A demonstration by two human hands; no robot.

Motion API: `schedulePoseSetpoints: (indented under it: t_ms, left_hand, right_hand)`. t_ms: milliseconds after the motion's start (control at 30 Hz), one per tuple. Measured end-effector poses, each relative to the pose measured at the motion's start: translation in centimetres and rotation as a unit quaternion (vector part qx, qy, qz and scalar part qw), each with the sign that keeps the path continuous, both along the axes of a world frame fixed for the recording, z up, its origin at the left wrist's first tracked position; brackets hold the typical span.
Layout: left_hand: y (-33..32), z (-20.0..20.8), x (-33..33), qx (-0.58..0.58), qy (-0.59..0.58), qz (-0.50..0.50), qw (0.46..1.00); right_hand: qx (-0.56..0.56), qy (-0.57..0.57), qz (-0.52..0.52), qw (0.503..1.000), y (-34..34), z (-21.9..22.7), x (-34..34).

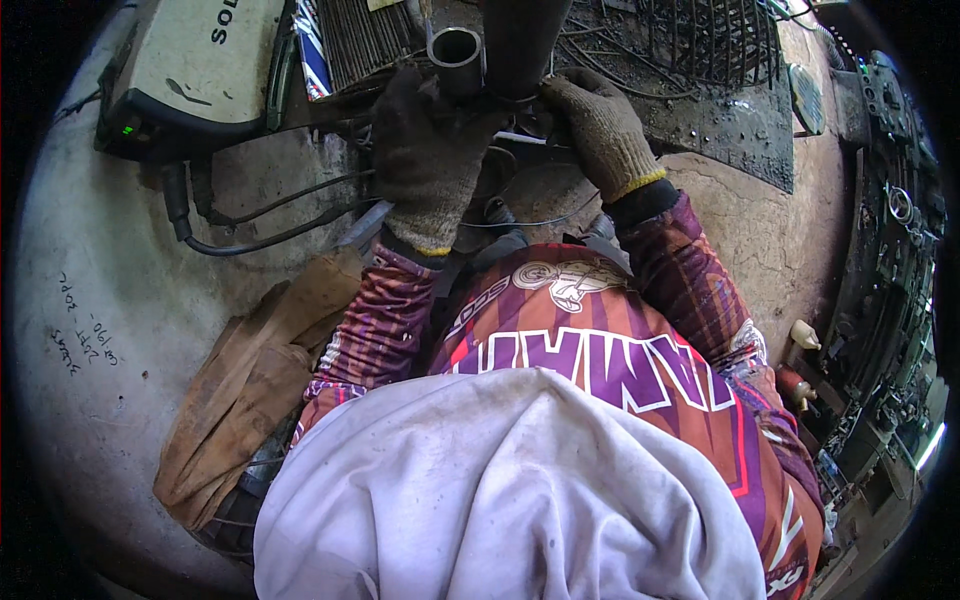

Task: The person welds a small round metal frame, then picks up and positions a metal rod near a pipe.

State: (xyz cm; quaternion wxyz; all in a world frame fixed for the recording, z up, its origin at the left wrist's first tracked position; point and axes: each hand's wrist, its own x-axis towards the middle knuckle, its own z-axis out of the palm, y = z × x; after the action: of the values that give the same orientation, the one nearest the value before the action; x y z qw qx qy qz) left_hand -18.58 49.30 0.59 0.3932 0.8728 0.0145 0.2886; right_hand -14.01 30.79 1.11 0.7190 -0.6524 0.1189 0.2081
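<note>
My left hand [428, 165], in a dark, soiled knit glove, is at a short metal pipe [455, 62] standing upright with its open end up. Its fingers lie along the pipe's left side and its thumb reaches across the near side. Beside that pipe rises a thicker dark cylinder [522, 45]. My right hand [603, 132], in a lighter knit glove with a yellow cuff, is curled in at the cylinder's lower right edge. What its fingertips pinch is hidden. Between the hands, a thin pale strip [522, 138] shows below the cylinder.
At the left stands a pale welding machine [195, 75] with a lit green display and a thick cable [235, 248]. Behind my left hand is an open box of thin rods [365, 45]. A gritty metal tabletop [725, 140] with a grate [715, 45] extends right; brown cloth [250, 385] lies lower left.
</note>
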Motion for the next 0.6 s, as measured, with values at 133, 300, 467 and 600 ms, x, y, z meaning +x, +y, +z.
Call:
schedulePoseSetpoints:
  t_ms: [133, 300, 467, 600]
  left_hand:
    - [0.7, -1.3, 2.0, 0.015, -0.007, -0.076, 0.997]
    - [-0.5, -0.4, 2.4, -0.009, 0.047, -0.066, 0.997]
    - [-0.2, -1.1, 2.7, -0.005, 0.017, -0.071, 0.997]
    - [-0.7, -0.4, 2.5, -0.019, 0.005, -0.072, 0.997]
  right_hand:
    - [0.023, 0.026, 0.011, 0.999, -0.2, 0.1, 0.0]
    - [-0.071, -0.019, 0.109, 0.991, -1.2, -0.7, 0.7]
    - [-0.150, -0.035, 0.135, 0.979, -0.6, 1.6, 0.7]
    - [-0.123, -0.022, 0.116, 0.985, -1.1, 1.1, 0.7]
